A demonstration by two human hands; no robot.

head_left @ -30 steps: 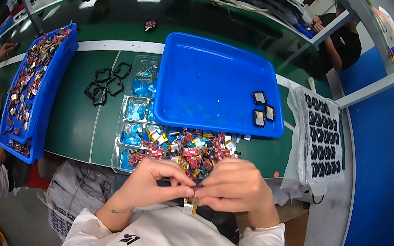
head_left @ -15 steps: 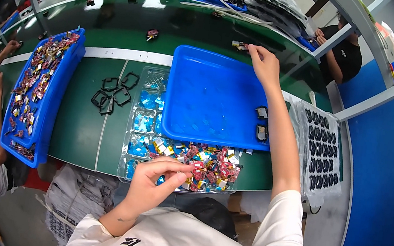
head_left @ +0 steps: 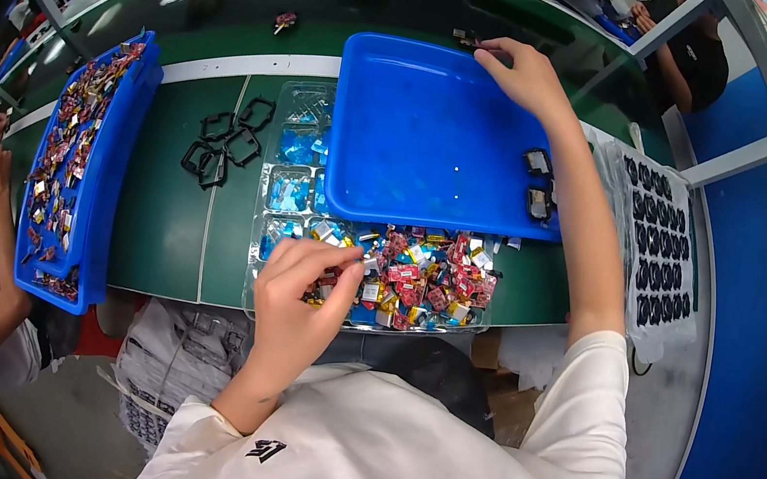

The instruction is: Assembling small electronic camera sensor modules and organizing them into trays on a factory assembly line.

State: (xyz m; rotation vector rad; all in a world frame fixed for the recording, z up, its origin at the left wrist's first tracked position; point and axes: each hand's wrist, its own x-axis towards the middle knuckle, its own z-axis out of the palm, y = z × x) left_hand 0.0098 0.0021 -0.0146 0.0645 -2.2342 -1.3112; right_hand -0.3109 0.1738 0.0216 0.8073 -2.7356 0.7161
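My right hand (head_left: 522, 75) reaches over the far rim of a blue tray (head_left: 418, 137). Its thumb and fingertips close on the edge of a small circuit board assembly (head_left: 465, 37) on the dark green belt. Two black-framed assemblies (head_left: 538, 203) lie near that tray's right side. Nearer me, my left hand (head_left: 296, 286) hovers at the left of a heap of red circuit boards (head_left: 417, 279) with white and yellow parts. Its thumb and index finger are slightly apart, with nothing visible between them. The heap lies in a clear compartment tray (head_left: 287, 226).
Several black frames (head_left: 226, 141) lie on the green table left of centre. A blue bin (head_left: 105, 200) of boards stands farther left, beside another person's arms. At right is a white sheet (head_left: 657, 249) with rows of black parts, below a metal post (head_left: 759, 150). Others sit across.
The view has shifted, so the table sits higher in the picture. My left thumb and index finger have parted slightly. My right hand stays at the small assembly on the belt.
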